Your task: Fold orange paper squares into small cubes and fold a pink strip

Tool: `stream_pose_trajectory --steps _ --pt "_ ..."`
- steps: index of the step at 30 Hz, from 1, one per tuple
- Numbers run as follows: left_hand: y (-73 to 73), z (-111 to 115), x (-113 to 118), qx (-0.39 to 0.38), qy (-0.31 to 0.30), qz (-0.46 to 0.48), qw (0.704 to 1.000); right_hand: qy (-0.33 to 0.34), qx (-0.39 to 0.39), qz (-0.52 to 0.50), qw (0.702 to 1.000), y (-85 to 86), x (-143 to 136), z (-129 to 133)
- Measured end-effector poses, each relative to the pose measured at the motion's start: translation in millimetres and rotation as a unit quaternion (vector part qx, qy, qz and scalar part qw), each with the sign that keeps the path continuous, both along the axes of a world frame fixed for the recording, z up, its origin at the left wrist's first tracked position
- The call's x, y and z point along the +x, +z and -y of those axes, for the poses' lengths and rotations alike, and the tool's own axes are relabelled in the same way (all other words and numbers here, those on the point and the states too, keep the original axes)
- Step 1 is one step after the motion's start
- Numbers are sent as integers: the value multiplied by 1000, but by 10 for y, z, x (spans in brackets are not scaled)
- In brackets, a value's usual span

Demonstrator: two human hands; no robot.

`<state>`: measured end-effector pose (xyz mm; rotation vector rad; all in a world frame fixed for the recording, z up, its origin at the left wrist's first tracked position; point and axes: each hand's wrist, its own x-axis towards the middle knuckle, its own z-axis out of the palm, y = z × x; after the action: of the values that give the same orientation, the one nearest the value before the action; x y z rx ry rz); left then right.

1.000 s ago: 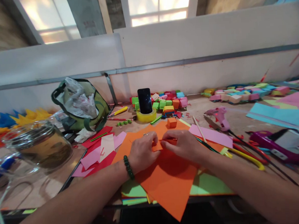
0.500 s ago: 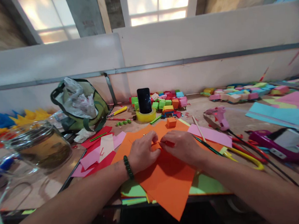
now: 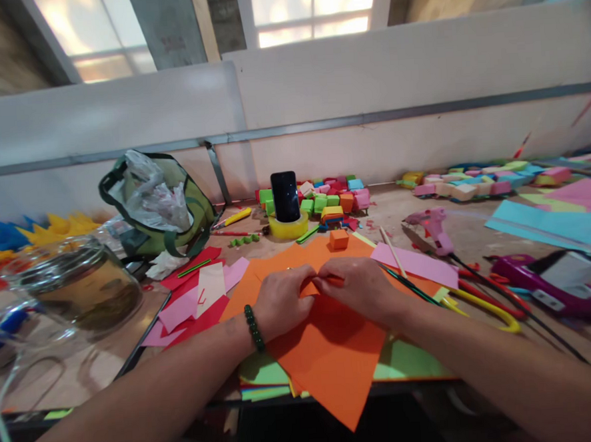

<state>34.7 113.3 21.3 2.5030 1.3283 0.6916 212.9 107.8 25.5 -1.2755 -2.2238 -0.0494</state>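
My left hand (image 3: 284, 300), with a dark green bead bracelet (image 3: 254, 327) at its wrist, is closed on a small piece of orange paper (image 3: 308, 289). My right hand (image 3: 362, 285) pinches the same piece from the other side, and the fingertips of both hands meet over it. Fingers cover most of the piece, so its shape is unclear. Beneath the hands lies a large orange sheet (image 3: 328, 352), one corner pointing past the table edge. A small orange paper box (image 3: 339, 239) sits just beyond my right hand.
Pink and red paper scraps (image 3: 181, 315) lie left, near a glass jar (image 3: 84, 287) and a green bag (image 3: 194, 200). A phone (image 3: 284, 196) leans upright on a yellow tape roll (image 3: 289, 227), before colourful paper boxes (image 3: 324, 202). Right are a pink glue gun (image 3: 436, 231) and yellow-handled scissors (image 3: 496, 312).
My fingertips have drawn closer together over the small orange piece, the right fingers shifting slightly left and curling in. The things on the table stay in place.
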Motion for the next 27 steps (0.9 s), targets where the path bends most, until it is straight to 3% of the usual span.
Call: stream_pose_trajectory --steps 5,13,21,27 --pt "3 9 -4 -14 9 -10 1000 -50 -21 25 998 24 -9 29" --pt "28 0 -20 -17 25 -39 999 -22 -59 7 998 119 76 48" --pt "16 -4 -3 -3 28 -30 999 35 -28 -34 998 65 82 30" --pt "-10 -8 3 -24 0 75 997 59 63 -21 996 -13 19 42"
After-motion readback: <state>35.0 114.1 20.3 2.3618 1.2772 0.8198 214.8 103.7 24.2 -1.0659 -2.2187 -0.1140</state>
